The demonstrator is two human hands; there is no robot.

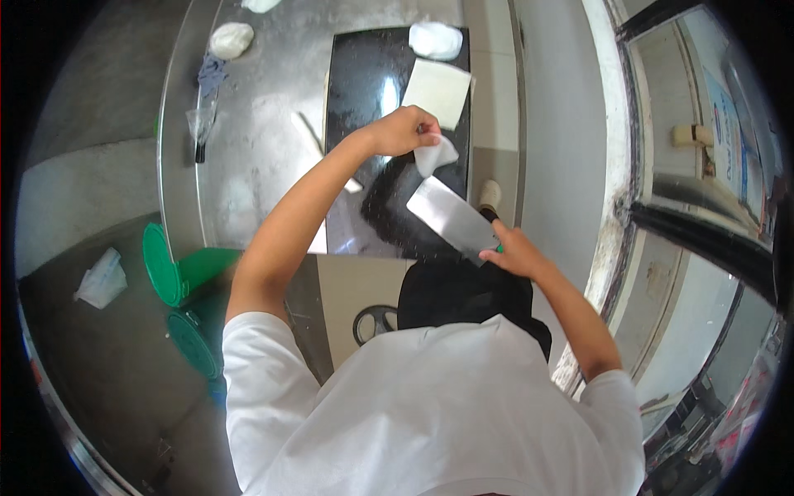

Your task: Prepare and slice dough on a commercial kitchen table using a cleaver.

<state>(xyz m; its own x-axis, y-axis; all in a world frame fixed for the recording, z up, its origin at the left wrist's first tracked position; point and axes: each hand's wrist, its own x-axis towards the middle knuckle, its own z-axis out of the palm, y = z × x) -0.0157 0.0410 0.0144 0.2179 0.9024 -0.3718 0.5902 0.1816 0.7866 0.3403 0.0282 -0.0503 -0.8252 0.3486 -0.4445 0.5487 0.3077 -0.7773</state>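
Between the fingers of my left hand [409, 131] hangs a thin white sheet, perhaps dough [434, 155], above the glossy black board [353, 80]. My right hand [518, 251] grips a broad-bladed cleaver [456, 217] by its green handle, mostly hidden by the fingers; the blade lies over the board's near right part, just below the hanging sheet. Beyond my left hand, a stack of pale square sheets [438, 93] rests at the board's right edge. A white bundle, perhaps in plastic [435, 41], sits at the far right corner. Left of the board lies a white stick, perhaps a rolling pin [308, 133], partly behind my left forearm.
The steel table [260, 111] bears a pale lump [232, 41], a blue-grey cloth [212, 73] and a clear plastic piece with a black handle [200, 133] along its left side. Green lidded bins [162, 265] stand at lower left. A wall [558, 124] runs along the right.
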